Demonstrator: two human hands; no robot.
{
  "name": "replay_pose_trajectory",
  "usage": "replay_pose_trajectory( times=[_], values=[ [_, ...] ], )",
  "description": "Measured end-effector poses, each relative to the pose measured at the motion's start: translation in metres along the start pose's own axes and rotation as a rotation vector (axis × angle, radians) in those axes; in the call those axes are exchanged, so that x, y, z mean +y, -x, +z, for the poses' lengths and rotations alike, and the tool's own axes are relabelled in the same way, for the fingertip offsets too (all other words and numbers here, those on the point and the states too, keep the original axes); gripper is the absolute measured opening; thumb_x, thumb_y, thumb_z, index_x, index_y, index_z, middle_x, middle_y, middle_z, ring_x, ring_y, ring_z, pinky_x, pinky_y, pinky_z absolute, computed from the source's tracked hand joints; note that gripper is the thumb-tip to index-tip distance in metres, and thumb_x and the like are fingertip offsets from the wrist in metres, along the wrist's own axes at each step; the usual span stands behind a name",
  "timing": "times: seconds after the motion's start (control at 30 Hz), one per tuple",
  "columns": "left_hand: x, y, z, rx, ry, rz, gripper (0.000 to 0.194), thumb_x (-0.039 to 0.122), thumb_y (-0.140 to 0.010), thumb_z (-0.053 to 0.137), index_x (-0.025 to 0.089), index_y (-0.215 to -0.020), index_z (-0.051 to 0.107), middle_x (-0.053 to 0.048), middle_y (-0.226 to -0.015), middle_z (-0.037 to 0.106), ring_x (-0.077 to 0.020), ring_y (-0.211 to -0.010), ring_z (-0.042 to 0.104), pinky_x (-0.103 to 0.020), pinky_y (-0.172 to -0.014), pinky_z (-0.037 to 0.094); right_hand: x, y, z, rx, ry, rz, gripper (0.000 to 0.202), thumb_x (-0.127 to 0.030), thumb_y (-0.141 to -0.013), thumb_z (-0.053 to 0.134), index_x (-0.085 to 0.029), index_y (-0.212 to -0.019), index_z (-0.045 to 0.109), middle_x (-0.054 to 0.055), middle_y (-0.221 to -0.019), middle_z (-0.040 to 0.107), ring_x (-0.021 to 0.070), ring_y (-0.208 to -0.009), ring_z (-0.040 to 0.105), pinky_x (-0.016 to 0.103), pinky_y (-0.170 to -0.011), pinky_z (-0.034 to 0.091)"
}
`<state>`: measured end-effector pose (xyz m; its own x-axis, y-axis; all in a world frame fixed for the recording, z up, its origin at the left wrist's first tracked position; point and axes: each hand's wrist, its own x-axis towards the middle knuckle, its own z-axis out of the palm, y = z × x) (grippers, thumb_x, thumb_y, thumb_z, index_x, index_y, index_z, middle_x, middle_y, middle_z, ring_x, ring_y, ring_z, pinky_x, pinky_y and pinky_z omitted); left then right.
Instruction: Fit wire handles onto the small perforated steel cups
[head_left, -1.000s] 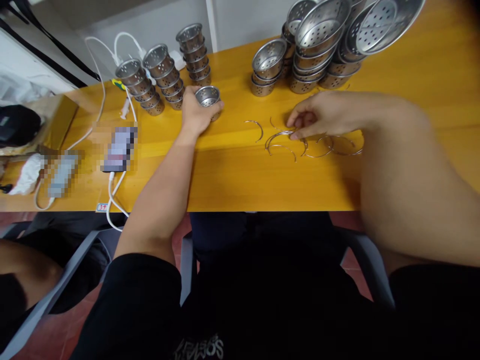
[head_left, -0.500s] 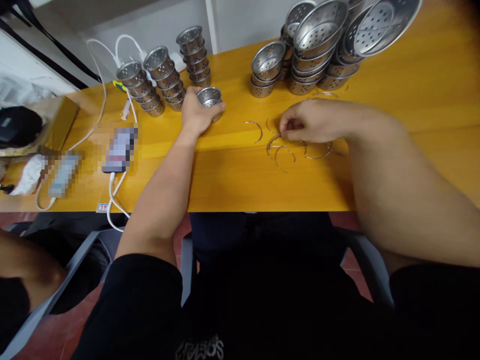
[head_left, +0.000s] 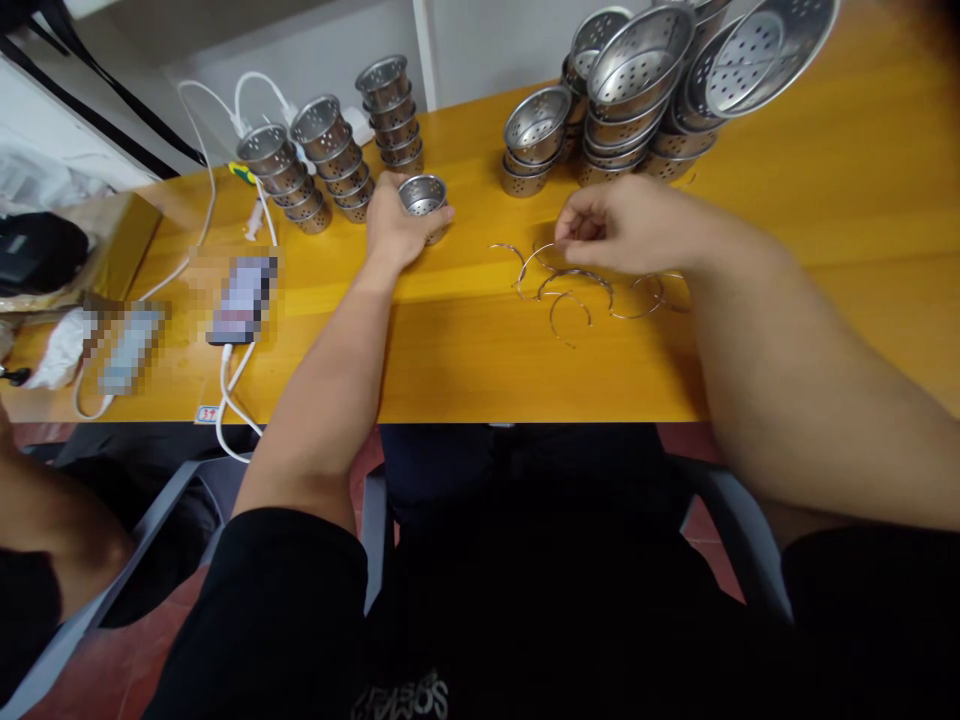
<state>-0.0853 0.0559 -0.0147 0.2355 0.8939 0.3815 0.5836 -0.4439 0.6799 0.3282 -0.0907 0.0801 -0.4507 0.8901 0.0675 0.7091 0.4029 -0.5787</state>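
My left hand [head_left: 396, 225] is wrapped around the side of a small perforated metal cup [head_left: 424, 197], which stands upright on the table. The thumb lies along its near rim. Over the table to the right, my right hand [head_left: 600, 228] pinches one end of a thin curved metal wire [head_left: 531, 262] between thumb and fingertips. The wire arcs down to the left from the fingers. Beneath and around that hand lie several loose curved wires [head_left: 570, 320], some overlapping. My right hand and forearm hide part of them.
Stacks of small perforated cups [head_left: 274, 165] stand behind and left of my left hand. Larger perforated bowls [head_left: 641, 70] are stacked at the back right. A phone [head_left: 244, 300] with a white cable lies at the left. Another person's arm [head_left: 60, 510] is at the lower left.
My right hand has lifted slightly away from the wires, and a curved wire now shows rising to its fingertips. My left hand stays on the cup.
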Motion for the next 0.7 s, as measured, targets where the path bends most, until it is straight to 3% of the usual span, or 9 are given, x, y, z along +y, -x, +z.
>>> replay_pose_trajectory(
  times=[0.1, 0.2, 0.37, 0.5, 0.6, 0.7],
  values=[
    [0.022, 0.002, -0.001, 0.149, -0.129, -0.141, 0.087, 0.088, -0.072, 0.109, 0.046, -0.14, 0.074, -0.002, -0.146, 0.097, -0.039, -0.131, 0.088, -0.072, -0.12, 0.07, -0.002, 0.001, 0.0, 0.013, -0.031, -0.014, 0.019, -0.025, -0.09, 0.093, -0.029, -0.101, 0.078, 0.008, -0.09, 0.083, 0.0342, -0.083, 0.078, 0.059, -0.088, 0.073],
    [0.04, 0.007, -0.005, 0.158, -0.116, -0.15, 0.082, 0.084, -0.067, 0.112, 0.049, -0.131, 0.075, 0.002, -0.142, 0.099, -0.0382, -0.129, 0.089, -0.073, -0.12, 0.071, -0.004, 0.002, 0.001, 0.023, -0.044, 0.003, 0.02, -0.02, -0.091, 0.092, -0.03, -0.099, 0.077, 0.007, -0.089, 0.082, 0.0332, -0.085, 0.078, 0.056, -0.087, 0.072],
    [0.039, 0.004, -0.003, 0.191, -0.045, -0.16, 0.081, 0.07, -0.06, 0.122, 0.046, -0.121, 0.074, 0.0, -0.135, 0.099, -0.0426, -0.129, 0.088, -0.075, -0.122, 0.069, -0.001, 0.0, 0.004, 0.031, -0.056, -0.026, 0.019, -0.014, -0.093, 0.088, -0.029, -0.099, 0.077, 0.005, -0.087, 0.081, 0.0304, -0.08, 0.076, 0.052, -0.081, 0.069],
    [0.036, 0.002, 0.005, 0.193, -0.026, -0.108, 0.074, 0.062, -0.071, 0.12, 0.044, -0.124, 0.072, -0.004, -0.133, 0.095, -0.0442, -0.133, 0.087, -0.073, -0.122, 0.067, 0.005, -0.003, 0.006, 0.034, -0.079, -0.083, 0.021, -0.011, -0.094, 0.091, -0.026, -0.099, 0.078, 0.002, -0.083, 0.08, 0.0264, -0.076, 0.076, 0.048, -0.078, 0.069],
    [0.043, 0.007, 0.003, 0.101, 0.042, -0.036, 0.063, 0.056, -0.083, 0.113, 0.043, -0.128, 0.071, -0.006, -0.133, 0.093, -0.0435, -0.141, 0.085, -0.07, -0.124, 0.066, 0.006, -0.004, 0.007, 0.035, -0.132, -0.04, 0.031, -0.003, -0.095, 0.098, -0.026, -0.099, 0.078, 0.001, -0.085, 0.078, 0.0243, -0.074, 0.073, 0.05, -0.084, 0.071],
    [0.05, 0.013, -0.002, 0.023, 0.11, 0.084, 0.058, 0.061, -0.095, 0.106, 0.044, -0.138, 0.071, -0.006, -0.135, 0.095, -0.0409, -0.14, 0.085, -0.069, -0.122, 0.065, 0.008, -0.004, 0.009, 0.041, -0.203, -0.055, 0.031, -0.004, -0.096, 0.097, -0.027, -0.1, 0.077, 0.002, -0.086, 0.077, 0.0224, -0.075, 0.069, 0.043, -0.079, 0.068]
  ],
)
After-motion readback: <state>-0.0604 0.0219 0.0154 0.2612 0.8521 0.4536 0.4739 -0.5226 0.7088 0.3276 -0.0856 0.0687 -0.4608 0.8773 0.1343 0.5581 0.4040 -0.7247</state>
